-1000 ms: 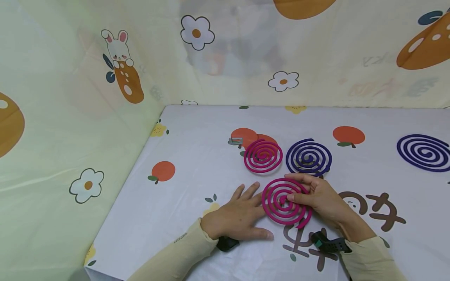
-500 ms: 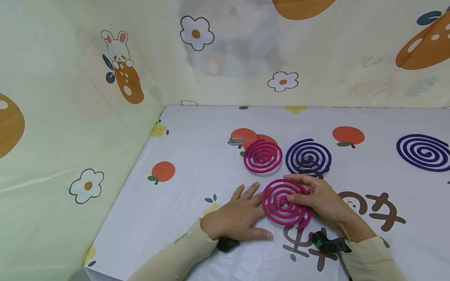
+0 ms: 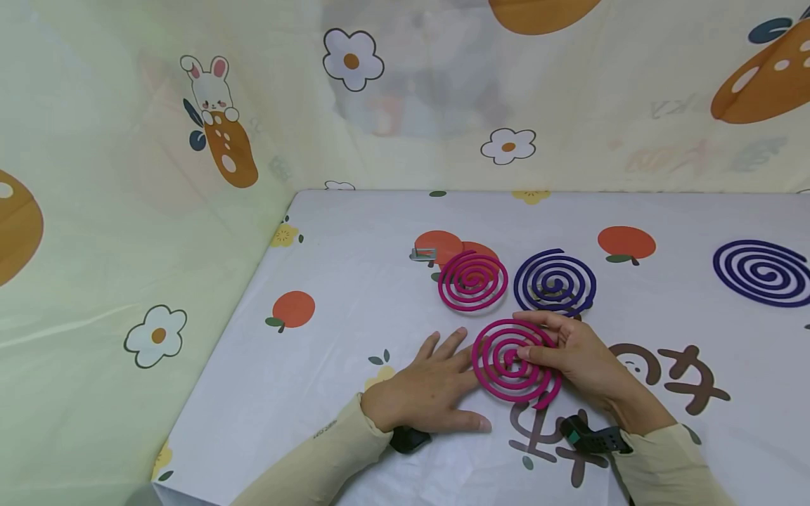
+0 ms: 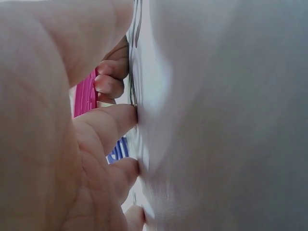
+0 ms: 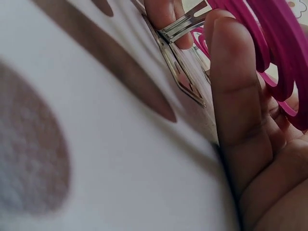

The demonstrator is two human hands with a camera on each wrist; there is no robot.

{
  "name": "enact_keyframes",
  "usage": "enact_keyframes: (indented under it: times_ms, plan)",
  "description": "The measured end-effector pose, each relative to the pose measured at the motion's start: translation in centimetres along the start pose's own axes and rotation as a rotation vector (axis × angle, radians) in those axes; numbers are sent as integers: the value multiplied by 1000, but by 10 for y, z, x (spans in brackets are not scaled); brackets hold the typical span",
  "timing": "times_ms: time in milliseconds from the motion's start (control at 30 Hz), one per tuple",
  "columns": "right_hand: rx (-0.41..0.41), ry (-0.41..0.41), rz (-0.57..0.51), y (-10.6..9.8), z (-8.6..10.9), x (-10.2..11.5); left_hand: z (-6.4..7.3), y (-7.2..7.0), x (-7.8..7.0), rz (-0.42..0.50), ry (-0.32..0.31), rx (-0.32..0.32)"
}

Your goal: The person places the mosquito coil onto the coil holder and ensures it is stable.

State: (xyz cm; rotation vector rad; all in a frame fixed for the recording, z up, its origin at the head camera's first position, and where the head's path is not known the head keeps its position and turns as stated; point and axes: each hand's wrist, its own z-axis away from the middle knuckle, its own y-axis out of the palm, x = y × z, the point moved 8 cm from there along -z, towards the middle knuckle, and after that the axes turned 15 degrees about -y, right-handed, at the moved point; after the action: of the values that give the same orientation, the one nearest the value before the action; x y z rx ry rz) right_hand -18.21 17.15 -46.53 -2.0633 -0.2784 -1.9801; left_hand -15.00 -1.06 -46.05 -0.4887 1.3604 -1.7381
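My right hand [image 3: 585, 369] pinches a pink mosquito coil [image 3: 510, 357] by its right side, thumb on top near the centre. In the right wrist view the coil [image 5: 284, 38] is tilted above a thin metal coil stand [image 5: 185, 24], whose upright tongue rises towards it. My left hand [image 3: 433, 393] lies palm down with fingers spread, its fingertips resting on the table. Some of its fingers reach under the coil's left edge, and one fingertip [image 5: 163, 12] is right at the stand in the right wrist view. From the head view the coil mostly hides the stand.
Behind the hands lie another pink coil [image 3: 472, 280] and a blue coil [image 3: 556, 284]. A second blue coil [image 3: 768, 275] is at the far right. Beside the rear pink coil sits a small metal stand [image 3: 424, 254]. A patterned curtain [image 3: 418, 105] closes off the back.
The pink coil in my right hand dips very slightly, then rises a little. My left hand stays in place.
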Motion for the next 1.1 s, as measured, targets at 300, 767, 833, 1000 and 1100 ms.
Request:
enact_keyframes:
  times_ms: [300,767,833,1000,1100]
  plan:
    - [-22,5,-6,-2,-1,-1,0,0,0,1,4,-4]
    - [-34,6,-3,-2,-1,-2,0,0,0,-7,-2,9]
    - [-37,6,-2,-2,0,-2,0,0,0,-11,-2,7]
    - [-38,7,-8,-2,-1,-3,-1,1,0,-16,-1,1]
    - [-35,8,-7,-2,-1,-3,-1,1,0,-16,-1,-1]
